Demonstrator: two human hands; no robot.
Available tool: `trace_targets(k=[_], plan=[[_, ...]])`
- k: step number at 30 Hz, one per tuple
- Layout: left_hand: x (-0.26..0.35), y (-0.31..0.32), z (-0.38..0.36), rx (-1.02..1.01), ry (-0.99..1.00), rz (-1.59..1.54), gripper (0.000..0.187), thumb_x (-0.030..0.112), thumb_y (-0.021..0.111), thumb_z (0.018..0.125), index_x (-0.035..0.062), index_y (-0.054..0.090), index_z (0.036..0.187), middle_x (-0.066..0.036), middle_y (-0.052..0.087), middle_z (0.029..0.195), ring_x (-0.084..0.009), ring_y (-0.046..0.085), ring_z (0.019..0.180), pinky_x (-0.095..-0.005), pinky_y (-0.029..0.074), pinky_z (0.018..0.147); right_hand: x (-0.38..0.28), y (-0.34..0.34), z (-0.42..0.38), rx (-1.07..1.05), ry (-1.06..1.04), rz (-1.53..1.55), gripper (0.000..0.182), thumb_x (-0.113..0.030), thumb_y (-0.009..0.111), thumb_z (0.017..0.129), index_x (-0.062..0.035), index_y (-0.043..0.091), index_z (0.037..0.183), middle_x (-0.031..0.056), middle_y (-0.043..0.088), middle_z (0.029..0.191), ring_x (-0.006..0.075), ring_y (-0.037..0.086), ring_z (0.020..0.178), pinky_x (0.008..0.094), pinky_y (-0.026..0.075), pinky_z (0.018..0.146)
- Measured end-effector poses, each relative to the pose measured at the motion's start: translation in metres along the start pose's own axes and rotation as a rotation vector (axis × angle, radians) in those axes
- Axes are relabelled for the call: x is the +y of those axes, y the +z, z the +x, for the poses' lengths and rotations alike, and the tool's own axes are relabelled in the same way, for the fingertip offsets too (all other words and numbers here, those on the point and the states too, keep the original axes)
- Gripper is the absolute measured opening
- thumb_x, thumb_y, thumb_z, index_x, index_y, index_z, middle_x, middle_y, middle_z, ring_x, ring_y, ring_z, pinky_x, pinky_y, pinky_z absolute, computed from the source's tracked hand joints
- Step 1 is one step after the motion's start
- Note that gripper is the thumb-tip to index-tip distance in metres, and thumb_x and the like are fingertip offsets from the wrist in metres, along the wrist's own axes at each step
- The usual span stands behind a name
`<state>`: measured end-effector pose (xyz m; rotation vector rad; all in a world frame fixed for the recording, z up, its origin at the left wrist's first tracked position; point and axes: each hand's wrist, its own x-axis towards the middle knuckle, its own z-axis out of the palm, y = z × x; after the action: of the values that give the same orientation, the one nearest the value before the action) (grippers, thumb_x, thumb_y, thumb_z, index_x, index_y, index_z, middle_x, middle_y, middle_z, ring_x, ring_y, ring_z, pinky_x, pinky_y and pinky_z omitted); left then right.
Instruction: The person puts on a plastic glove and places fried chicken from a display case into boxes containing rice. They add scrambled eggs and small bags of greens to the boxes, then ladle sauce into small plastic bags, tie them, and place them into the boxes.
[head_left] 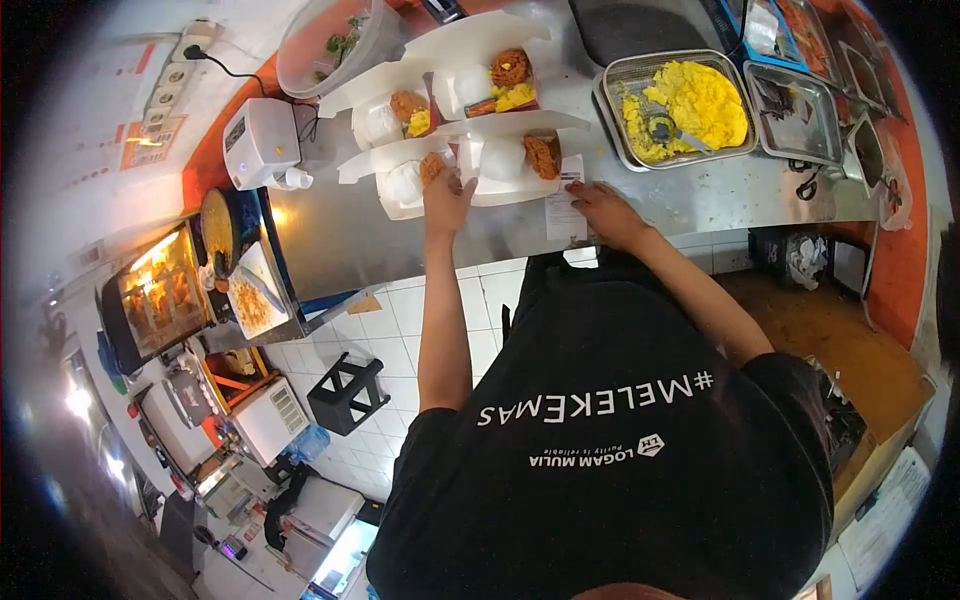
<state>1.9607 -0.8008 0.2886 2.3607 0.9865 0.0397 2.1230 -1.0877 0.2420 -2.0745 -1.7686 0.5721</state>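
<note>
My left hand (448,205) is over the near-left white box, its fingers closed on a piece of fried chicken (433,167) beside a mound of rice (402,184). Resting at the counter's near edge, my right hand (608,214) has its fingers spread, the tips by a printed paper slip (567,218). The near-right box (500,198) holds rice (502,160) and fried chicken (542,157). Behind, two more open boxes contain rice, fried chicken and yellow scrambled egg (516,97).
To the right, a metal tray (620,75) carries a heap of yellow egg (700,100) with a spoon in it. Beyond it is another metal tray (800,140). A plastic tub (345,45) with greens and a white printer (262,145) stand left. A black stool (345,393) is on the floor.
</note>
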Motion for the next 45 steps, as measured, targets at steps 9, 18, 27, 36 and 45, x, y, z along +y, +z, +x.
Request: trace_targets(k=[9,18,27,36,45], plan=[[-0.022,-0.009,0.015,-0.121,-0.073,-0.455,0.028,0.021,0.07,0.088,-0.0042,0.068,0.1,-0.012,0.07,0.077,-0.016,0.068,0.073,-0.032,0.053,0.062,-0.018,-0.01,0.009,0.105,0.154,0.164,0.035,0.008,0.055,0.077,0.0009,0.065,0.109,0.0164,0.056,0.133,0.0317,0.048,0.129,0.039,0.039,0.11],[0.014,-0.1,0.015,-0.144,0.204,-0.413,0.018,0.019,0.07,0.087,0.0012,0.07,0.092,-0.009,0.07,0.076,-0.0154,0.064,0.066,-0.0295,0.05,0.064,-0.07,-0.04,0.018,0.446,0.519,0.321,0.021,0.007,0.052,0.082,0.0034,0.065,0.098,0.0186,0.066,0.103,0.0347,0.064,0.096,0.0382,0.051,0.086],[0.042,-0.232,0.285,0.094,0.729,0.019,0.022,0.011,0.059,0.087,0.0012,0.064,0.107,-0.012,0.064,0.088,-0.0219,0.061,0.08,-0.0338,0.048,0.074,-0.118,-0.034,-0.023,0.736,0.793,0.227,0.015,0.005,0.055,0.086,0.0021,0.065,0.096,0.017,0.066,0.093,0.0327,0.066,0.085,0.0384,0.051,0.076],[-0.025,-0.136,0.39,-0.64,0.482,0.557,0.061,0.02,0.066,0.075,0.0083,0.052,0.134,-0.021,0.052,0.137,-0.0348,0.05,0.127,-0.0398,0.043,0.104,-0.154,0.047,-0.116,0.938,1.177,0.381,0.018,0.002,0.052,0.088,0.0053,0.065,0.1,0.0157,0.065,0.093,0.0257,0.064,0.091,0.0353,0.051,0.081],[0.011,-0.221,0.349,-0.133,0.657,0.44,0.055,0.03,0.077,0.078,0.0029,0.057,0.122,-0.018,0.066,0.104,-0.0303,0.063,0.099,-0.0397,0.051,0.086,-0.168,0.054,-0.115,0.9,1.156,0.42,0.013,0.006,0.053,0.088,0.0065,0.063,0.097,0.0145,0.064,0.084,0.0209,0.063,0.071,0.0336,0.051,0.068]])
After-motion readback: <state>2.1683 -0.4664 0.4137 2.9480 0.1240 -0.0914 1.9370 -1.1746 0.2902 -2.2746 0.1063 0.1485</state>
